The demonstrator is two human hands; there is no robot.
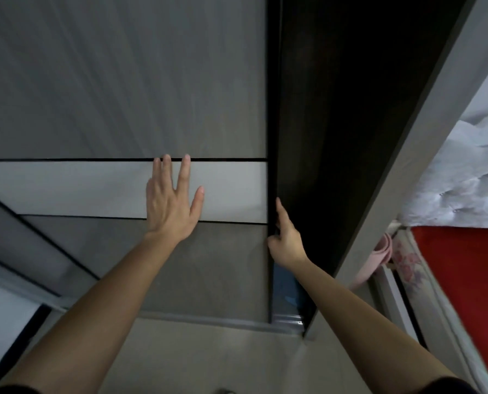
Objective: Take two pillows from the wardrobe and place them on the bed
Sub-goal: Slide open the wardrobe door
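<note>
Head view: facing wardrobe (424,155) at close range, looking down along its front. Sliding door (123,95), grey with a pale band (66,189) across it, partly open; dark gap (336,109) exposed between door edge and right frame.

Left hand (171,206): flat against pale band, fingers (185,172) spread, palm pressed to door face, grip holding nothing.

Right hand (286,241): at door's right edge, just below pale band level; fingers curled round edge into the gap, thumb on outer face, grip pinching door edge.

Both forearms extended forward from bottom of frame, well apart.

Wardrobe interior: too dark to resolve; pillows not visible. Blue item (286,288) visible low in the gap, below right hand; identity unclear. Metal track (288,319) at base of opening.

Bed (470,280) at right, just beside wardrobe: red cover, floral mattress side (407,268), white bedding (470,172) heaped toward its far end. Pink cloth (379,260) hanging between wardrobe frame and bed.

Pale floor (208,359) below, between forearms
</note>
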